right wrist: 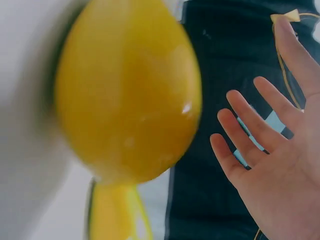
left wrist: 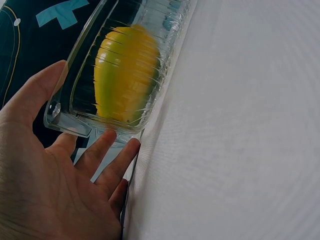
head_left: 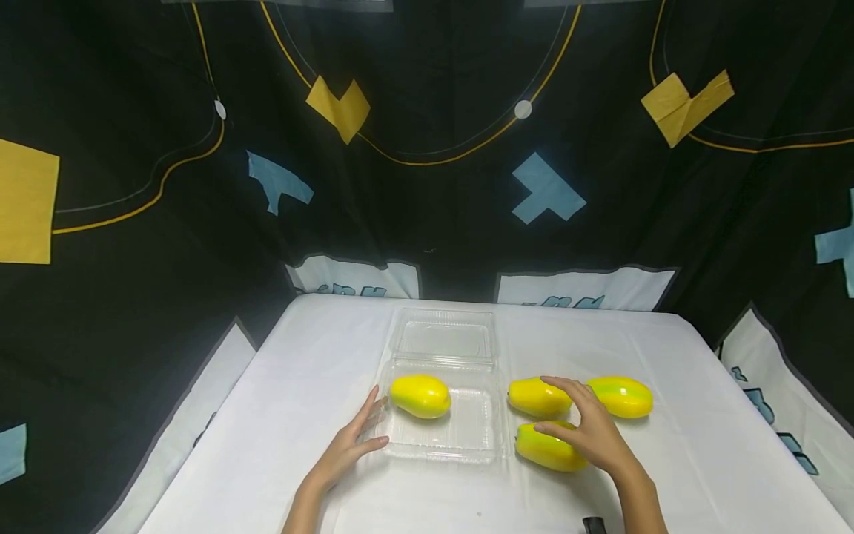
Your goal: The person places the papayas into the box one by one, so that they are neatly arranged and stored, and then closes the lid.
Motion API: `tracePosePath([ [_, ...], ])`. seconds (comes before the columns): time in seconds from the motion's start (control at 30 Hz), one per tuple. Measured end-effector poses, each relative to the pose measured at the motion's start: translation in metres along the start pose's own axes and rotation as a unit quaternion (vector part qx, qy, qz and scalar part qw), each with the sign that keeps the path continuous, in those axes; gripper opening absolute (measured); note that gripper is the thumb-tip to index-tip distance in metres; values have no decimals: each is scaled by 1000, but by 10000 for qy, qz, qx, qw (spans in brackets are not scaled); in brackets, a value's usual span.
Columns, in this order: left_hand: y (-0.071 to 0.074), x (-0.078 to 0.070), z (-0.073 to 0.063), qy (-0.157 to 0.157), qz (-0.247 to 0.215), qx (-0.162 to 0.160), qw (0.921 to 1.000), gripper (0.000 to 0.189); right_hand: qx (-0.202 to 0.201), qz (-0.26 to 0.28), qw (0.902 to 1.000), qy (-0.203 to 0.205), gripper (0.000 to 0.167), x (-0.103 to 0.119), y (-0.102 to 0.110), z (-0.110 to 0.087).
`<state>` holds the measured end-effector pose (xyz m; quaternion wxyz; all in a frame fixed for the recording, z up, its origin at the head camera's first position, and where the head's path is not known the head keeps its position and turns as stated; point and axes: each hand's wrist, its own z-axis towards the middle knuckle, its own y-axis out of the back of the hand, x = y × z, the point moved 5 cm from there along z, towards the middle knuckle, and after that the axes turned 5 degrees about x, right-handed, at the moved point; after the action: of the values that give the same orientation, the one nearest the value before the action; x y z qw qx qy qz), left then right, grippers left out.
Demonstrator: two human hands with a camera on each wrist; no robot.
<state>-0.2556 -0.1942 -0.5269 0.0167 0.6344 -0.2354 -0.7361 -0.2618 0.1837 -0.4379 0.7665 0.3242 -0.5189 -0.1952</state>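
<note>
A clear plastic clamshell box lies on the table with its lid folded back. One plump yellow-green fruit, shaped like a papaya, sits in the left part of its base. My left hand is at the left side of the box, its fingers spread. The left wrist view has thumb and fingertips right at the box's end wall, near the fruit. Above the loose fruits my right hand hovers with fingers apart, nearest the front fruit and the one behind it. A large fruit fills the right wrist view beside that hand's palm.
A third loose fruit lies at the right, past my right hand. A small black object shows at the front edge beside my right forearm. White cloth covers the table, and a dark curtain hangs behind it.
</note>
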Motion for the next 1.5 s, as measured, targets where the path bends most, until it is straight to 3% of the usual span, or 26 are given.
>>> tracePosePath([
  [0.3, -1, 1, 1, 15, 7, -17, 10000, 78, 412, 84, 9979, -500, 70, -26, -14, -17],
  [0.6, 2, 5, -6, 368, 179, -164, 9990, 80, 570, 8, 9978, -332, 69, -37, -28, -28],
  [0.83, 2, 4, -3, 248, 163, -161, 9994, 78, 655, -14, 9972, -348, 65, -36, -24, -30],
  [0.97, 1, 5, -2, 338, 159, -157, 9992, 79, 670, -65, 9966, -482, 65, -35, -18, -33],
  [1.13, 0, 6, -2, 384, 165, -170, 9990, 79, 518, -148, 9976, -440, 63, -29, -10, -35],
  [1.33, 1, 0, -1, 189, 143, -110, 9997, 78, 126, -337, 9992, -168, 61, -14, 1, -30],
  [1.5, 1, 1, -1, 217, 135, -105, 9996, 78, -65, -105, 9999, -93, 62, -3, 6, -22],
])
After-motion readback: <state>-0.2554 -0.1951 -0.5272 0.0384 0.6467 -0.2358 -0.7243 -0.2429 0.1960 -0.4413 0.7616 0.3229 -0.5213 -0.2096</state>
